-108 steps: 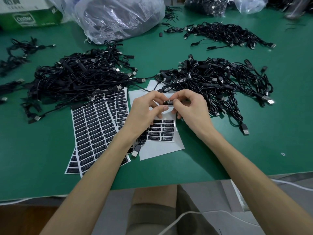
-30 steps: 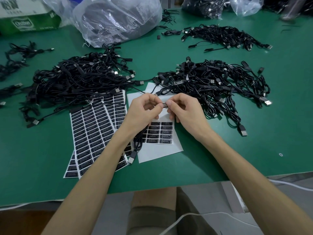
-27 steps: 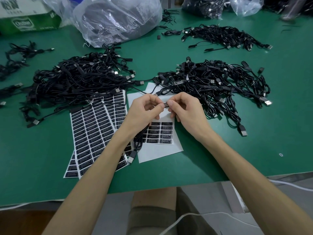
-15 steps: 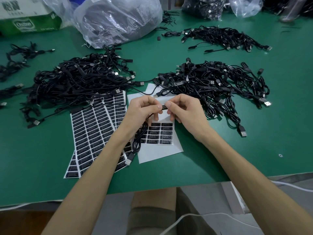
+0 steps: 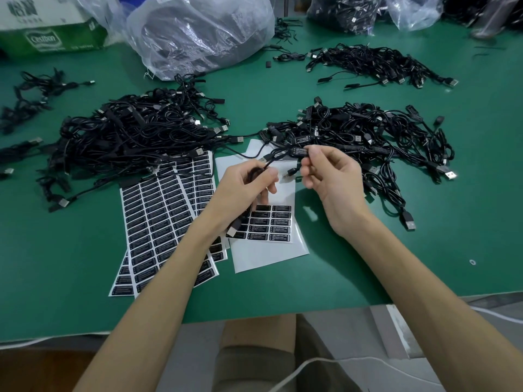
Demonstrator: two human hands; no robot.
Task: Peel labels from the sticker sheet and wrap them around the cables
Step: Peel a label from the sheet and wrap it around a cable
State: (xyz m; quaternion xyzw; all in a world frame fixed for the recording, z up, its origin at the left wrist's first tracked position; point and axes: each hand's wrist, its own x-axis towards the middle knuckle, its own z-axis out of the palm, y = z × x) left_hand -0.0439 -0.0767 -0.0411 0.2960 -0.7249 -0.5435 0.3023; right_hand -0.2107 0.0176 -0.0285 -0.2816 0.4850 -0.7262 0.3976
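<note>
Above the near middle of the green bench (image 5: 368, 264), two bare hands hold one black cable (image 5: 278, 155) between them. The left hand (image 5: 246, 183) has its fingers curled round the cable's gathered loops, and a USB plug (image 5: 233, 229) hangs below it. The right hand (image 5: 332, 176), a little farther and to the right, pinches the cable's thicker block between thumb and forefinger; a black label (image 5: 300, 151) with white print shows on that block. Under the hands lies a mostly bare white sticker sheet (image 5: 268, 253) with a few rows of labels left. Full sheets (image 5: 158, 219) fan out just left of it, partly under the left forearm. A large cable heap (image 5: 133, 137) sits far left, a second heap (image 5: 368, 134) far right, and a smaller heap (image 5: 373, 62) beyond. A clear plastic bag (image 5: 198, 29) and a green-and-white box (image 5: 53, 32) stand at the far edge.
</note>
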